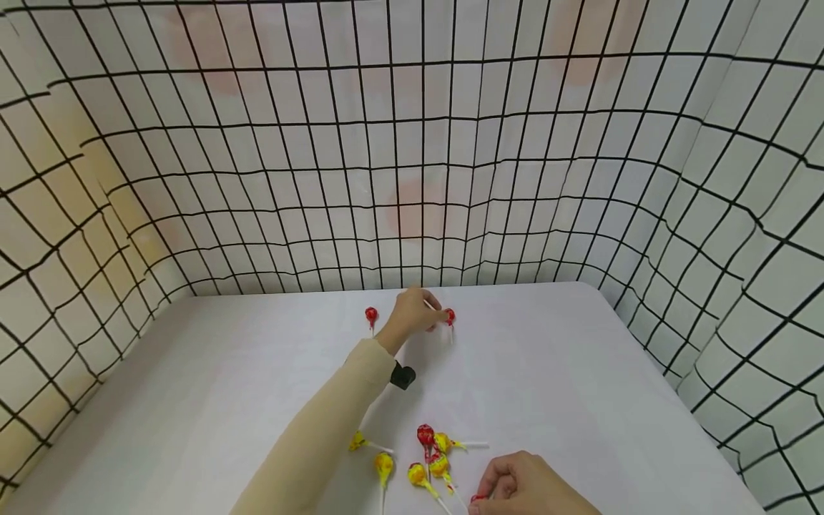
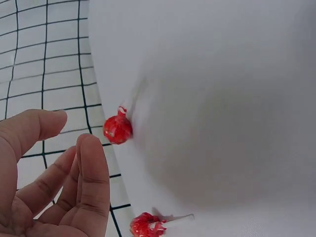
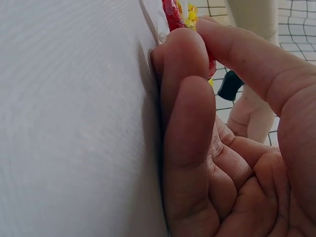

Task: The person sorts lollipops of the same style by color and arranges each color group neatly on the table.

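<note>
Though scattered, lollipops [image 1: 384,465] (in wrappers [image 2: 117,130])

My right hand [image 1: 531,485] hides most of the red candy [image 1: 477,498] I pinch, my left sleeve [image 1: 312,440] runs off the bottom edge, one yellow lollipop [image 1: 383,466] gets its stick cut there too, and my arm covers a far red lollipop's [image 1: 371,314] stick end.
</note>
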Motion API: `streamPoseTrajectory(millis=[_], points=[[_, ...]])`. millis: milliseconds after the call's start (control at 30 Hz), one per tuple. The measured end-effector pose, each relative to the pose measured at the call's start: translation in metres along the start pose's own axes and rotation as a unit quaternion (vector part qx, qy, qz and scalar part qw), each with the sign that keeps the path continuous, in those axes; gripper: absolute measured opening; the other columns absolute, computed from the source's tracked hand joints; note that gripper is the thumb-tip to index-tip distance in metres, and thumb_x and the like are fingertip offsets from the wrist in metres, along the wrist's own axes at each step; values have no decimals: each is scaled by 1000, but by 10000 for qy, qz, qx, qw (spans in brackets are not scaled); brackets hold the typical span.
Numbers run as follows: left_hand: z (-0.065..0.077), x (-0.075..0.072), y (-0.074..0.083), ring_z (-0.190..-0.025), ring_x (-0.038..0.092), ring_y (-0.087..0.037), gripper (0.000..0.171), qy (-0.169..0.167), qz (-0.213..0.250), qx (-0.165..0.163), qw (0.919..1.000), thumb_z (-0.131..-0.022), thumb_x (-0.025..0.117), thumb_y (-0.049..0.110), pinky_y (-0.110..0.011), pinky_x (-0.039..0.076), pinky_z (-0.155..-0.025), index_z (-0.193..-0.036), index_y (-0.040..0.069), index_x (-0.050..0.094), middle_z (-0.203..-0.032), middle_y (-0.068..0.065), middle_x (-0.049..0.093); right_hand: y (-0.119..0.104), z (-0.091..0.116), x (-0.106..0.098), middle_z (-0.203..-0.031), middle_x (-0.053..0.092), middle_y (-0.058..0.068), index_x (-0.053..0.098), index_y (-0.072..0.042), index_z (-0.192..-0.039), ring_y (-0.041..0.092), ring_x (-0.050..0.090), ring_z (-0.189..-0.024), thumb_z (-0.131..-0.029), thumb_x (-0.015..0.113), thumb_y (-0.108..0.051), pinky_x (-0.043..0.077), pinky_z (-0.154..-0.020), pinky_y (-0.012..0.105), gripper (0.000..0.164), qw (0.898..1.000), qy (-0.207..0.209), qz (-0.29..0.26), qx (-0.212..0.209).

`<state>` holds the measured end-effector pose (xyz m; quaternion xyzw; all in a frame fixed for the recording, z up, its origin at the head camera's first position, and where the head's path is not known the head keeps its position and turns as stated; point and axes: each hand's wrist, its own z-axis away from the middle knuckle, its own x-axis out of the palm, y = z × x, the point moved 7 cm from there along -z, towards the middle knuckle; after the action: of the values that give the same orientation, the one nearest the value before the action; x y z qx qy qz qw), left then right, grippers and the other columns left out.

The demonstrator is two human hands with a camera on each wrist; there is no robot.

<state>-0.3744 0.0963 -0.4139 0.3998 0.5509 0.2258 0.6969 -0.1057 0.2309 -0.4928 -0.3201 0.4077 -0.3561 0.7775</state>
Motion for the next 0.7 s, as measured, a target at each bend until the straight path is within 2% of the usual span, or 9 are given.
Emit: streamPoseTrajectory(millis=[200, 433, 700], points=[[17, -2, 1, -64, 63, -11, 17, -224, 36, 105, 9997, -94, 84, 22, -24, 51, -66, -93, 9, 73, -77, -2, 68, 0, 0, 0, -66, 63, -3, 73, -10, -93, 10, 54, -63, -93, 85, -30, 43, -61, 22, 23, 9998, -116, -61, -169], [40, -5, 0, -66, 65, -14, 21, -498, -64, 263, 9984, -94, 85, 28, -28, 51, -69, -91, 12, 72, -76, -2, 68, -2, 0, 1, -66, 63, -3, 73, -10, -93, 10, 54, -62, -93, 85, -31, 43, -60, 23, 24, 9998, -108, -49, -161], [65, -4, -1, -78, 76, -31, 19, -689, -177, 488, 9963, -93, 86, 27, -30, 50, -70, -90, 14, 73, -75, -2, 68, -2, -1, 1, -66, 62, -4, 73, -9, -94, 10, 54, -63, -94, 85, -32, 44, -61, 23, 25, 9999, -95, -53, -86]])
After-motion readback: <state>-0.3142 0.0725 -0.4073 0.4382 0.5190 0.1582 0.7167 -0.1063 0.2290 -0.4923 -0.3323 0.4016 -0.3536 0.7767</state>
